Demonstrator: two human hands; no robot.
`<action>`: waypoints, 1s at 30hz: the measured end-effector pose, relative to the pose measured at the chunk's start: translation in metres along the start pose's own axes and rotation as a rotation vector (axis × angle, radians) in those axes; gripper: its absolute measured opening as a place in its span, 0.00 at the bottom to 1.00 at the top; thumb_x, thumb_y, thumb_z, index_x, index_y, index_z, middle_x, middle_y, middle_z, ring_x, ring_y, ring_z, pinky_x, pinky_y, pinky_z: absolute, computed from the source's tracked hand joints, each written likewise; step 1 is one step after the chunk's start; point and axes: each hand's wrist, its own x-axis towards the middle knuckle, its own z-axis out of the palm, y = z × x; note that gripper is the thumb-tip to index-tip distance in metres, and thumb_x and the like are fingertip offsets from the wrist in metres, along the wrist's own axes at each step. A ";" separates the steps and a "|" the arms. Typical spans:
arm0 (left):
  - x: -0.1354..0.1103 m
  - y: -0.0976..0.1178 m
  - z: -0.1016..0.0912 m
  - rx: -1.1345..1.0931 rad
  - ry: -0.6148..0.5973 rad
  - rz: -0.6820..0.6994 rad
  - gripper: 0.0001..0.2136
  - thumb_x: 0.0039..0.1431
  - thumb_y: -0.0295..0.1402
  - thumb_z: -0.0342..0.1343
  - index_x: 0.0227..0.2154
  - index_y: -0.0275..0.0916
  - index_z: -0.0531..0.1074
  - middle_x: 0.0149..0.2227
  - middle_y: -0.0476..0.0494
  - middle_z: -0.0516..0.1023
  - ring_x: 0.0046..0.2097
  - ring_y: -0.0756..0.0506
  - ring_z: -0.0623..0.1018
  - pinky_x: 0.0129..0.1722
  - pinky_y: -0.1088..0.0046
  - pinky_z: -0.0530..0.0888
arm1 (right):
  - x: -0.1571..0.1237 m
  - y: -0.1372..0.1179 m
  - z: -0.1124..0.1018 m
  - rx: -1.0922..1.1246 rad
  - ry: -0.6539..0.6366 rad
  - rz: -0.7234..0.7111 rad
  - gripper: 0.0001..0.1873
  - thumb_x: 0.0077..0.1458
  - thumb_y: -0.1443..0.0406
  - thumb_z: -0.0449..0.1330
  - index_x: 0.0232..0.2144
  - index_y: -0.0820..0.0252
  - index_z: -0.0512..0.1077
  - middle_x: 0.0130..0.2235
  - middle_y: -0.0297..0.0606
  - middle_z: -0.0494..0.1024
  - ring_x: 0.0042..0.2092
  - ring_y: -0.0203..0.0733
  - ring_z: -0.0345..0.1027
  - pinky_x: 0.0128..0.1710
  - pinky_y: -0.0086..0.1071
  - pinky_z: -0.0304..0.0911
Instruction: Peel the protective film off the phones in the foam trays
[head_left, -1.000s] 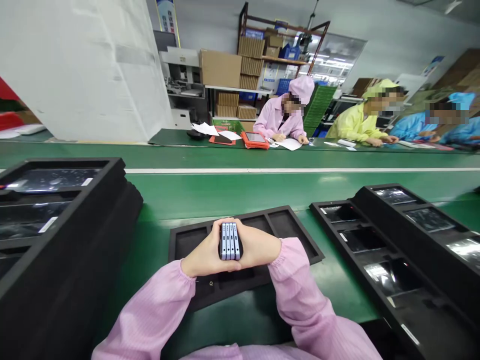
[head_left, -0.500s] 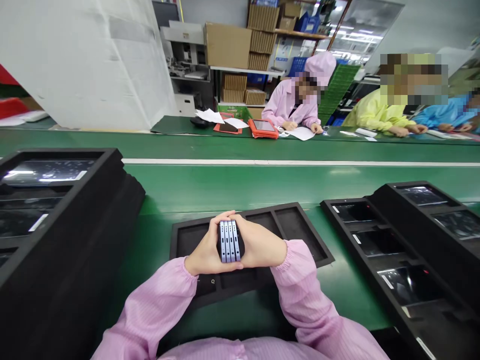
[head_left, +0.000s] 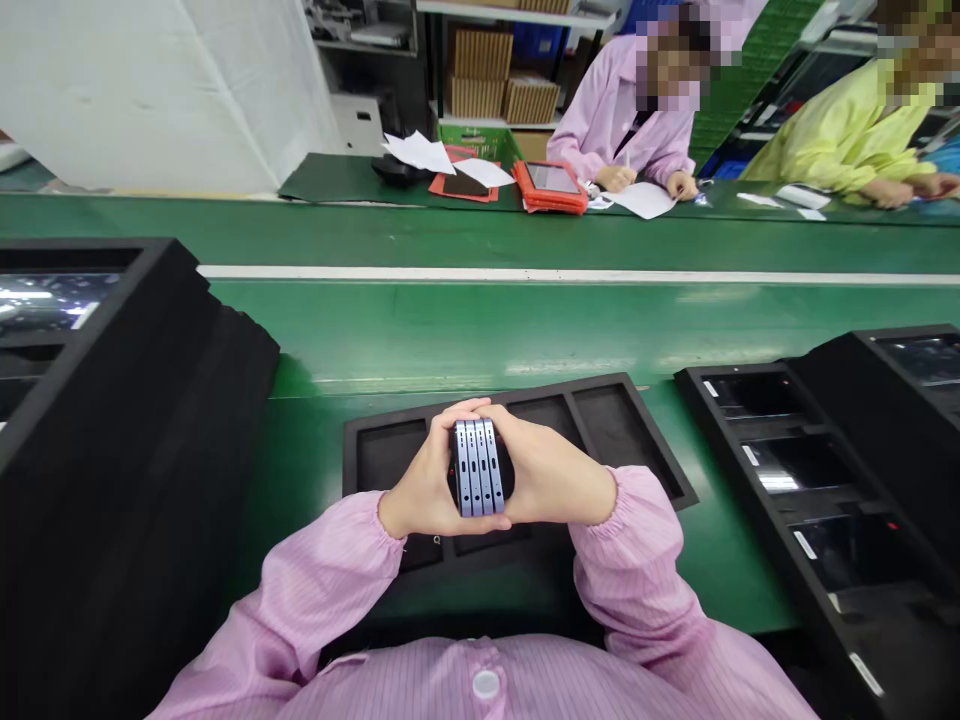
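Several phones are pressed side by side in one block, their bluish metal edges with ports and speaker holes facing me. My left hand is wrapped round the block from the left, and my right hand closes round it from the right. The fingertips of both hands meet at its far side. Beneath my hands lies a black foam tray with rectangular compartments, set at a slant on the green bench. My hands and sleeves cover part of the tray.
At left rises a tall stack of black foam trays holding dark-screened devices. More trays with dark-screened phones stand at right. Across the green bench, a person in pink writes on paper beside red-cased tablets; another person wears yellow.
The view has tipped downward, so the bench and trays sit higher in the picture. Both hands still clasp the block of phones over the tray, with little change in grip.
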 end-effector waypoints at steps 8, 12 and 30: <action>-0.001 0.004 -0.002 0.010 -0.018 0.031 0.46 0.43 0.44 0.77 0.61 0.44 0.55 0.61 0.28 0.61 0.64 0.29 0.64 0.61 0.41 0.66 | -0.003 -0.005 0.001 0.000 0.000 0.006 0.44 0.42 0.63 0.74 0.57 0.58 0.56 0.51 0.43 0.73 0.46 0.48 0.74 0.45 0.40 0.72; -0.001 0.007 -0.006 0.058 -0.042 0.028 0.47 0.42 0.46 0.77 0.60 0.44 0.55 0.61 0.28 0.62 0.63 0.28 0.65 0.59 0.40 0.67 | -0.005 -0.008 0.003 -0.019 0.000 0.018 0.45 0.42 0.63 0.74 0.57 0.58 0.55 0.51 0.44 0.72 0.47 0.49 0.73 0.45 0.41 0.72; -0.002 0.011 -0.009 0.149 -0.060 0.045 0.45 0.45 0.50 0.75 0.60 0.43 0.55 0.58 0.28 0.64 0.63 0.27 0.66 0.58 0.39 0.69 | -0.007 -0.013 0.007 -0.076 0.005 -0.029 0.43 0.43 0.67 0.72 0.58 0.65 0.56 0.53 0.51 0.71 0.54 0.52 0.70 0.52 0.44 0.71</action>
